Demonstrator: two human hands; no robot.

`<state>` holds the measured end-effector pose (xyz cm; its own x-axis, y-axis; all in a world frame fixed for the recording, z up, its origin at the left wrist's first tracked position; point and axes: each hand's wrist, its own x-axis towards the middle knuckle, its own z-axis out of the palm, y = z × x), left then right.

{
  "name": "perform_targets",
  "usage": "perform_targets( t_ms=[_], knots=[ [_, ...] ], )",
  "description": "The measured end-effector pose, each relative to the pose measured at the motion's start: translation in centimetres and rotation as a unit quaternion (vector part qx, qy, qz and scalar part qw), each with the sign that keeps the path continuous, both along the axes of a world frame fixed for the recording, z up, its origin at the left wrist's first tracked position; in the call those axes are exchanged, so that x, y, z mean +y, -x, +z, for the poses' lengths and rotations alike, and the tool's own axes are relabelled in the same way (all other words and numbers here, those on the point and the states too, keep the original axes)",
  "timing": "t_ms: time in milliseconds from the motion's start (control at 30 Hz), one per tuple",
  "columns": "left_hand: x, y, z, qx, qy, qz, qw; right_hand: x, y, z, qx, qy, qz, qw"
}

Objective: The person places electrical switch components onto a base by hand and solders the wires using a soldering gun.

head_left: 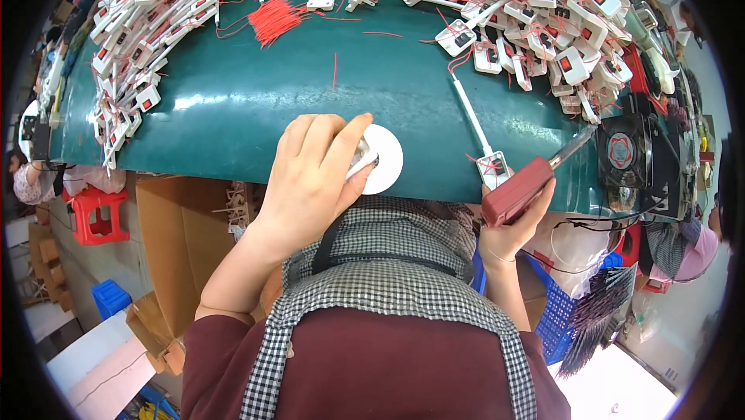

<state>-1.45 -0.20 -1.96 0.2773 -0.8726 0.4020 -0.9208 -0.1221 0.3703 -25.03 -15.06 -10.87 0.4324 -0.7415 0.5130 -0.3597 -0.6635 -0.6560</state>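
Head view shows a red-handled tool [518, 190] lying in the right grip [509, 240].

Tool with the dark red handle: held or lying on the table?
Held: the right hand grips its dark red handle, with the metal end pointing toward the black fan.

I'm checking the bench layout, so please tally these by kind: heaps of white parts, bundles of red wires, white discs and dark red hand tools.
Heaps of white parts: 2, one left, one right
Bundle of red wires: 1
White disc: 1
Dark red hand tool: 1
Total: 5
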Motion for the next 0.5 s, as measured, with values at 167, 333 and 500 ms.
perform_targets(
  t_ms=[167,333,500],
  knots=[
    [-0.5,0.7,0.1,-0.094,-0.038,0.019,0.995,-0.4,-0.5,-0.6,-0.149,-0.014,0.023,0.988],
    [0.0,2.0,0.2,-0.122,-0.076,0.07,0.987,-0.7,-1.1,1.1,-0.202,0.036,0.101,0.973],
    [-0.5,2.6,-0.3,-0.116,-0.083,0.082,0.986,-0.3,-0.7,1.4,-0.2,0.007,0.066,0.978]
  ],
)
